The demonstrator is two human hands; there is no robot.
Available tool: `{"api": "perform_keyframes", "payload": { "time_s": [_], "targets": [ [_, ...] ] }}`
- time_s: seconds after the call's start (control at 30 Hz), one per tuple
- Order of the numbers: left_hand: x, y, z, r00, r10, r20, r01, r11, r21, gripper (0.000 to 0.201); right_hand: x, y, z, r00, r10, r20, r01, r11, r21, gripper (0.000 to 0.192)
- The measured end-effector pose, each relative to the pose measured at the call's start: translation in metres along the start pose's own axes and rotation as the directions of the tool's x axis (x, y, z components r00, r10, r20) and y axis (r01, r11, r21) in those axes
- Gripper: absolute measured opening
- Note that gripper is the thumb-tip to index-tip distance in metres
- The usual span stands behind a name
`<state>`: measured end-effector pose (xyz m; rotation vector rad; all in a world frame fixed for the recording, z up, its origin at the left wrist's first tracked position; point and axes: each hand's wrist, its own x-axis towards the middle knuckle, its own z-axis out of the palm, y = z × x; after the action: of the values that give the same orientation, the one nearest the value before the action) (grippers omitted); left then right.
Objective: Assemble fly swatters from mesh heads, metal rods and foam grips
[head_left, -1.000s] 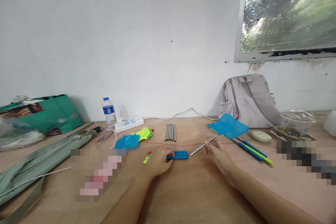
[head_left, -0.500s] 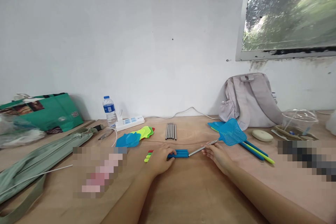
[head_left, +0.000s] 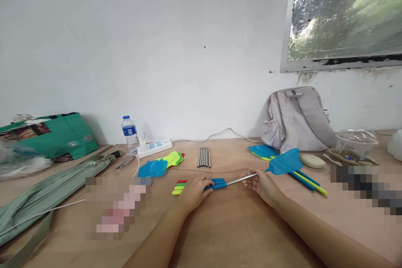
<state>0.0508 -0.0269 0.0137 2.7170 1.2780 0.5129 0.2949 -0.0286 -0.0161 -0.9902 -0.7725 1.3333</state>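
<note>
My left hand (head_left: 195, 191) lies over a row of coloured handles, its fingers closed on the nearest blue handle (head_left: 220, 186). Red, green and yellow handle ends (head_left: 177, 192) stick out on its left side. In my right hand (head_left: 264, 187) is a blue fly swatter head (head_left: 285, 162) on a silver metal rod (head_left: 240, 179), gripped near the head. The rod's left end meets the open end of the blue handle; how deep it sits is hidden. Several loose metal rods (head_left: 204, 157) lie side by side beyond my hands.
Left of the rods lie blue swatter heads (head_left: 152, 168) and yellow-green ones (head_left: 174, 159). Swatters with blue and yellow handles (head_left: 310, 183) rest at right, before a grey backpack (head_left: 298, 121). A power strip (head_left: 155, 148), a water bottle (head_left: 129, 132) and a white oval case (head_left: 313, 161) stand further back.
The swatter head has turned flatter and shifted right. The rod lies more level, in line with the blue handle, which has tilted slightly away from its neighbours.
</note>
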Motion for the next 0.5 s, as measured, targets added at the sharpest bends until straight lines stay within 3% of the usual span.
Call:
{"api": "perform_keyframes", "payload": {
  "time_s": [0.2, 0.5],
  "targets": [
    [0.002, 0.005, 0.004, 0.998, 0.055, -0.010, -0.055, 0.997, 0.055, 0.022, 0.004, -0.006, -0.008, 1.000, -0.004, 0.025, 0.005, 1.000, -0.016, 0.029],
    [0.000, 0.011, 0.004, 0.994, 0.106, -0.022, -0.106, 0.994, 0.028, 0.023, 0.005, -0.008, -0.011, 1.000, -0.016, 0.019, 0.016, 1.000, 0.015, 0.033]
  ]
}}
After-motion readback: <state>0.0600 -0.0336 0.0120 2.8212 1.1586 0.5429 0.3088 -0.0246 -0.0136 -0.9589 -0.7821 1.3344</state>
